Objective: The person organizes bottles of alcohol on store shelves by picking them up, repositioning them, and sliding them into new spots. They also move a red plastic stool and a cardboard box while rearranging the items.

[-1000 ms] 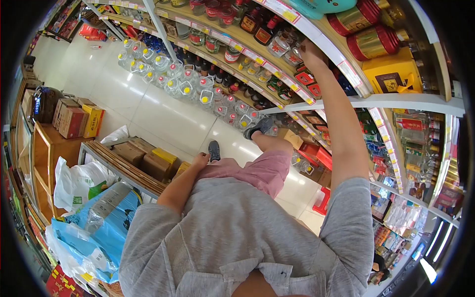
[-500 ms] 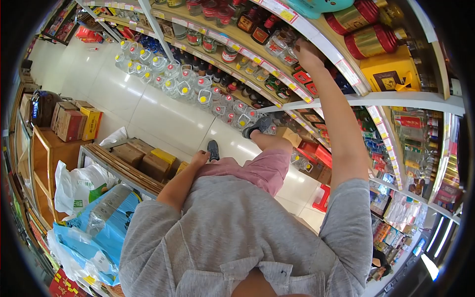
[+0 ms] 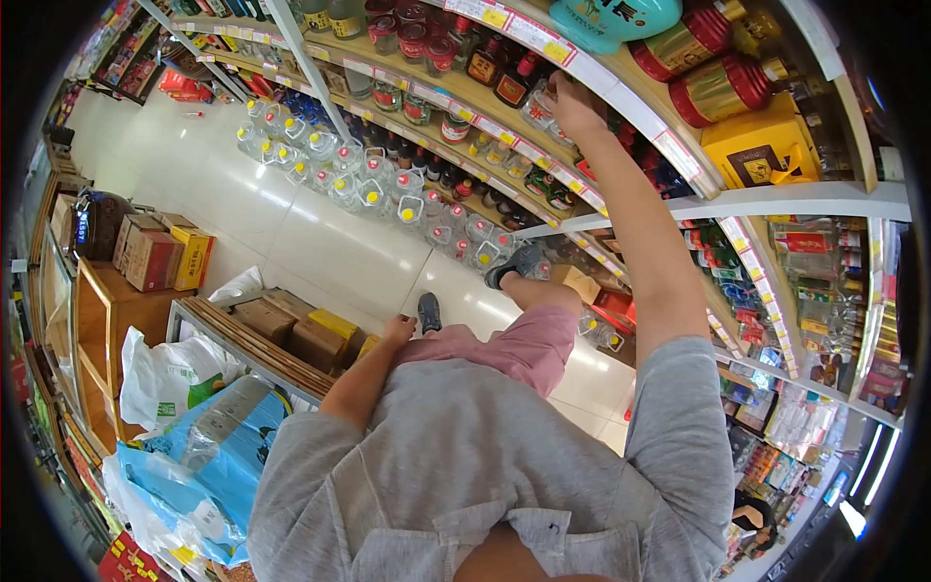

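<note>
My right hand (image 3: 576, 105) reaches up to a store shelf, its curled fingers closed at the top of a clear glass bottle (image 3: 560, 130) with red markings. A similar clear bottle (image 3: 536, 105) stands just left of it, and then a dark bottle with a red cap (image 3: 515, 82). The hand and shelf shadow partly hide the fingertips. My left hand (image 3: 399, 329) hangs low beside my pink shorts, loosely relaxed, with nothing visible in it.
Above my right hand runs a shelf edge (image 3: 601, 82) with price tags, bearing red jars (image 3: 720, 90) and a yellow box (image 3: 761, 141). Large clear jugs (image 3: 370, 194) line the floor. Behind my left arm are cardboard boxes (image 3: 264, 320) and a blue bag (image 3: 208, 456).
My right hand has moved left along the shelf, from beside the clear bottles onto one of them. My left hand stays low at my side. The view has shifted slightly.
</note>
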